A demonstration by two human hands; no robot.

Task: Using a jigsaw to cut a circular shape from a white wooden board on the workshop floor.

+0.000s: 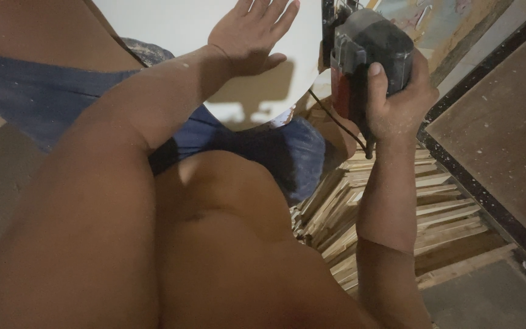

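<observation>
My left hand (252, 33) lies flat with fingers spread on a white curved-edge board (178, 24) at the top of the head view, pressing it down. My right hand (397, 100) grips a grey and red handheld power saw (366, 55) by its handle, held right at the board's right edge. A black cord (336, 125) hangs from the tool. My bare torso and blue shorts (257, 143) fill the lower left, hiding what lies under the board.
A stack of thin wooden slats (433, 207) lies on the floor below the tool. A brown panel (506, 128) with a dark border sits at the right. Grey floor (488, 298) shows at the bottom right.
</observation>
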